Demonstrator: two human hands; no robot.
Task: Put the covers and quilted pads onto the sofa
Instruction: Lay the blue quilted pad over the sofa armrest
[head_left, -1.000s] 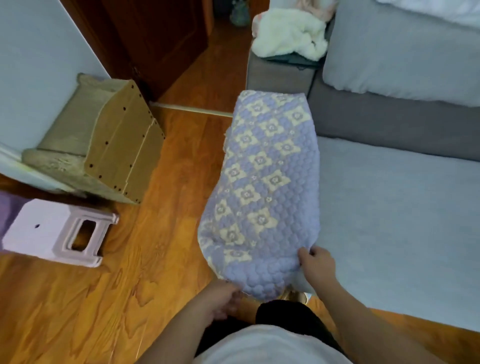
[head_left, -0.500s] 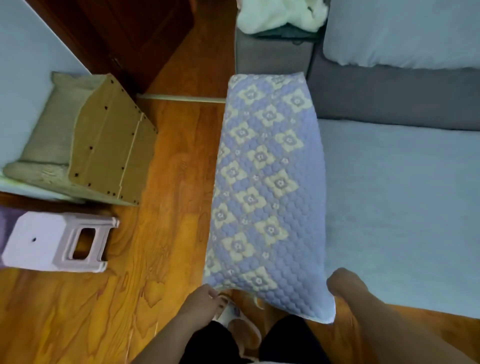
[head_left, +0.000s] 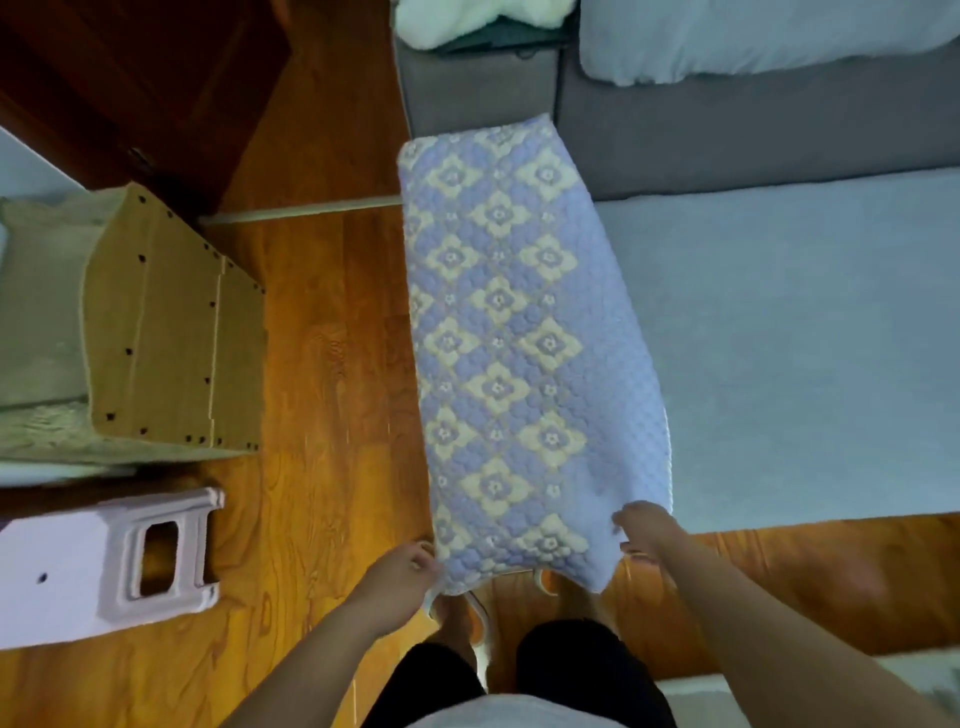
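At the sofa's (head_left: 779, 135) left end we hold a quilted pad (head_left: 514, 353) stretched out lengthwise over the arm, its far edge lying up near the grey armrest block and its near edge in our grip. Our left hand (head_left: 402, 571) pinches the near left corner, fingers curled round the fabric; our right hand (head_left: 644, 527) grips the near right corner the same way. That near edge hangs past the sofa's front, above the wood floor (head_left: 322, 364) and our feet.

As for progress, we judge the job to be partway. A pale blue cover (head_left: 805, 338) already lies smooth over the seat, and a similar one sits along the top of the backrest (only its lower edge shows). This pad looks roughly placed but not yet released or smoothed, so it wants settling and squaring. The grey back panel remains bare, and whether more pads wait elsewhere we cannot tell. White fluffy fabric (head_left: 467, 18) lies heaped at the top of the view, possibly more to fit.
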